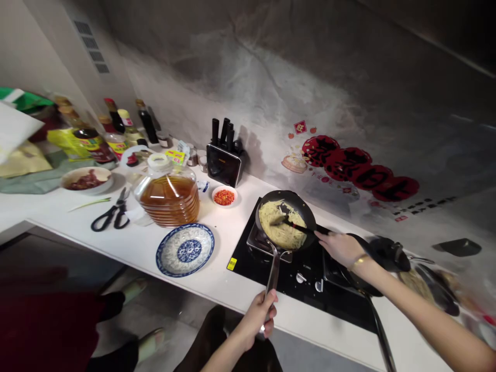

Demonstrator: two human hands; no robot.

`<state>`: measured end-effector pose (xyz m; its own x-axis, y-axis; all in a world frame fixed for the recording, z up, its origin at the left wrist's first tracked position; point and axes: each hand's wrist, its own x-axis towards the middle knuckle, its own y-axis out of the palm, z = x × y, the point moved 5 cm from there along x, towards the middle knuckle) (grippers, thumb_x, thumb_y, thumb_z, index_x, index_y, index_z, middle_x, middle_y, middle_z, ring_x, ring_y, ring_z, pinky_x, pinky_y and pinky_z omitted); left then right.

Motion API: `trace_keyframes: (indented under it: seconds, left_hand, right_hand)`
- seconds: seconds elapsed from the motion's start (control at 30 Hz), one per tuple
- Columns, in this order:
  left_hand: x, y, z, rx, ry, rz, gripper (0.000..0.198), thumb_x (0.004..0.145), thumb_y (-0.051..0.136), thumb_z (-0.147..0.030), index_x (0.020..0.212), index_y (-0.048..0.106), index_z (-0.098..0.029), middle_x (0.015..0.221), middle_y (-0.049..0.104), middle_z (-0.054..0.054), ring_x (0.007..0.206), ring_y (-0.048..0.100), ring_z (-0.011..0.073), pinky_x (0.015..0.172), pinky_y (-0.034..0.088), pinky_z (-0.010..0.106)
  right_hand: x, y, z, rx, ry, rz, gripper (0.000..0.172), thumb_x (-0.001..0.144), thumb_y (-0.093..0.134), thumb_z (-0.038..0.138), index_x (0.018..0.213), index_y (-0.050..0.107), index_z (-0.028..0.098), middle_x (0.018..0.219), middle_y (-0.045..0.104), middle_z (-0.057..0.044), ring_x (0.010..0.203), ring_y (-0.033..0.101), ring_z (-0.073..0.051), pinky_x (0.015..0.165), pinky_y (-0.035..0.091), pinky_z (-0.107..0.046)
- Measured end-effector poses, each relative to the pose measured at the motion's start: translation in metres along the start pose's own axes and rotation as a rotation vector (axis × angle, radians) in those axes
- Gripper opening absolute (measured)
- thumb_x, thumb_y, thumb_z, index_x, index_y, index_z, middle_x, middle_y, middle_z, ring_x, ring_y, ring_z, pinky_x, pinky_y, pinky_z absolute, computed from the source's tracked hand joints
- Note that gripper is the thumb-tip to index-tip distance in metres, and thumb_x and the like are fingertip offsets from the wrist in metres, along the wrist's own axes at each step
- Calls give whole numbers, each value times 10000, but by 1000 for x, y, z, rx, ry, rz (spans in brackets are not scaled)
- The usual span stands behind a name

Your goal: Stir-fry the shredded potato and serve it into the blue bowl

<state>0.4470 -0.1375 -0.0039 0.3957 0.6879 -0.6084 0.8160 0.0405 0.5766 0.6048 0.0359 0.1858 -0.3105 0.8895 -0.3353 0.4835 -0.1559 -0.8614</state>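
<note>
My left hand (260, 316) is wrapped round the long metal handle of a dark frying pan (305, 202), which sits over the left burner. Pale yellow shreds (290, 238), perhaps potato, cover much of the pan's bottom. With fingers closed, my right hand (341, 249) grips the black handle of a spatula (298, 226). Its head lies among the shreds and is partly hidden by them. Left of the stove, a blue-and-white patterned plate (185, 250) lies on the counter, and a small white bowl of chopped red chili (225, 197) stands behind it.
A black cooktop (251, 271) carries a second pan (362, 276) on the right, its handle jutting over the front edge. A large oil jug (169, 199), scissors (112, 211), a bowl of meat (87, 181) and a knife block (223, 164) stand leftward. Another person's feet (151, 343) show below.
</note>
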Motion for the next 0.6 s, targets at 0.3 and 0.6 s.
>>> trace_keyframes:
  seconds: [0.3, 0.6]
  left_hand:
    - [-3, 1, -3, 18, -1, 10, 535, 696, 531, -719, 851, 439, -215, 546, 412, -103, 311, 308, 35, 314, 235, 188]
    - [-4, 0, -1, 6, -32, 1, 519, 713, 531, -704, 862, 429, -217, 557, 418, -103, 329, 307, 33, 323, 236, 183]
  right_hand:
    - [-12, 16, -71, 262, 68, 110, 404, 898, 402, 327, 1217, 622, 211, 1160, 667, -88, 1045, 627, -233, 889, 462, -319]
    - [-18, 27, -25, 284, -49, 53, 456, 934, 331, 372, 1340, 506, 262, 1005, 717, -77, 887, 674, -222, 781, 493, -318]
